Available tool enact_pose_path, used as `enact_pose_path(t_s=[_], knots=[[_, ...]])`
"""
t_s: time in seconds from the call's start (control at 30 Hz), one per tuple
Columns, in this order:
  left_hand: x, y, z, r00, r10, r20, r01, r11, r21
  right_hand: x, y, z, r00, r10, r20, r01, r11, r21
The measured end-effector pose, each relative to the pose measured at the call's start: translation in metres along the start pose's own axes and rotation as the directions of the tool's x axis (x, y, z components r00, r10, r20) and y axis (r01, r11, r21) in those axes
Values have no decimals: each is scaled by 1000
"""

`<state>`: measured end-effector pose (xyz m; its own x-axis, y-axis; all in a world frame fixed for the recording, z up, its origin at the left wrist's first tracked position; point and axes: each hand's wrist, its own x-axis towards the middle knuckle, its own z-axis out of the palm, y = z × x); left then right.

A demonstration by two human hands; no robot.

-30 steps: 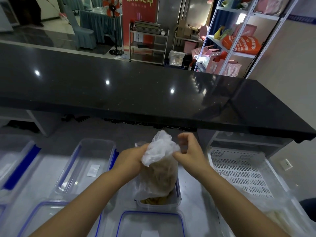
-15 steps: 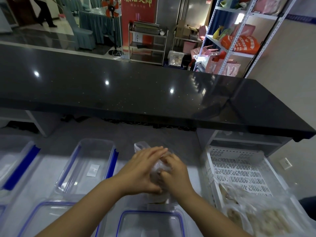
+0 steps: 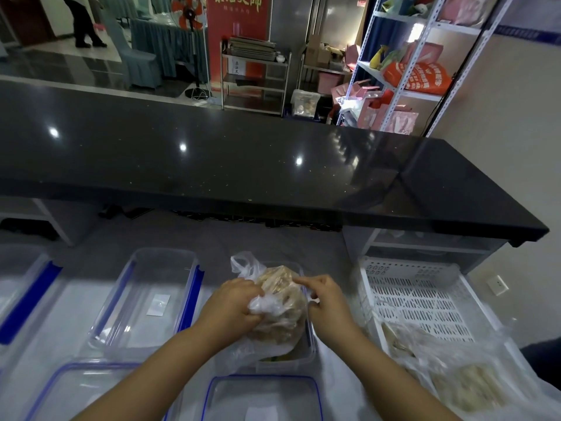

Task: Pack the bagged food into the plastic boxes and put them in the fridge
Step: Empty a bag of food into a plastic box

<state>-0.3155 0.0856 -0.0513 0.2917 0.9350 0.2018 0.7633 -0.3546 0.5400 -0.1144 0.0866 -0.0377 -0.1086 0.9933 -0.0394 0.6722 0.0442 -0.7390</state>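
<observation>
A clear plastic bag of pale brown food (image 3: 280,302) lies in a clear plastic box (image 3: 308,355) straight in front of me. My left hand (image 3: 233,305) grips the bag's bunched white top on its left side. My right hand (image 3: 323,300) presses on the bag's right side, forefinger stretched across it. The bag bulges above the box's rim and hides most of the box.
An empty clear box (image 3: 151,299) stands to the left. Two blue-rimmed lids (image 3: 264,399) (image 3: 82,387) lie nearest me. A white slotted crate (image 3: 416,299) holding more bagged food (image 3: 464,384) is on the right. A black counter (image 3: 243,165) overhangs the far side.
The bag stood upright above the box a second ago, held by its top. Both hands have since pushed it down, and it now lies lower in the box.
</observation>
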Motion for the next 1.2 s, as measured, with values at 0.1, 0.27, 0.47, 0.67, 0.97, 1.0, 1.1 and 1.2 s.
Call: enact_pose_path(t_s=[0.1,0.27,0.47,0.67,0.97,1.0,1.1,1.2], knots=[[-1,1,0,1000,-13,-26,11,995,-95,5,4,5,997,28,70,-27,1000,-10],[-3,-9,0,999,-24,-26,20,988,-154,12,1,4,998,58,20,-59,994,95],[1,9,7,985,-170,14,163,911,-378,19,-18,-10,995,76,-60,-57,961,269],[14,34,10,977,-204,59,205,836,-509,23,-39,-24,998,14,-64,6,951,310],[14,17,9,990,-129,63,140,964,-226,29,-29,-18,999,-40,23,40,999,7],[14,17,8,989,-127,77,141,963,-231,30,-30,-15,994,-53,91,54,998,-12],[9,15,8,990,-116,78,134,950,-281,27,-26,0,972,-46,230,66,995,-81],[-1,14,3,994,-109,-15,101,955,-278,21,-21,6,966,-80,246,117,983,-143]])
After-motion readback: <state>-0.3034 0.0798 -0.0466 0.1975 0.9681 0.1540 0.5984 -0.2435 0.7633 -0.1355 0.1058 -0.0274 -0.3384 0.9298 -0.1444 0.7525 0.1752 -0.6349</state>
